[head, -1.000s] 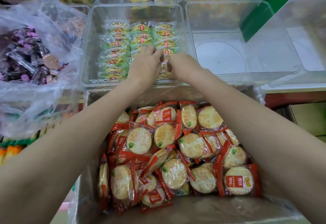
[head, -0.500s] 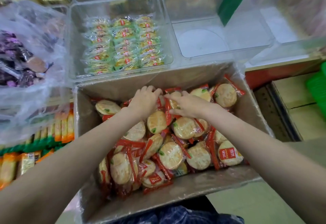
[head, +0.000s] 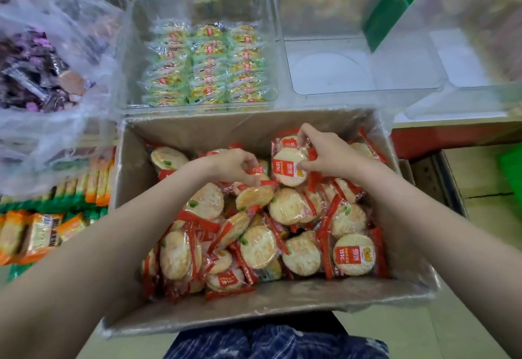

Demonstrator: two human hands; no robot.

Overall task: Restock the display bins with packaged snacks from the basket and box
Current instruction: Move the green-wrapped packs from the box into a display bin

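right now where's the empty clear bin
In the head view the empty clear bin sits upper right, just behind the cardboard box and right of the bin of green-wrapped crackers.

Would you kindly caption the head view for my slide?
Both hands gather red-wrapped round rice crackers from a cardboard box below clear plastic bins; right hand, left hand.

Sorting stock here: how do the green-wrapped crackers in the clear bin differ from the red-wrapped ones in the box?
The green-wrapped crackers sit in three tidy rows in the clear bin; the red-wrapped crackers lie jumbled in the cardboard box. The green ones are untouched, while the left hand and right hand each grip a red one. Both are individually wrapped in clear film.
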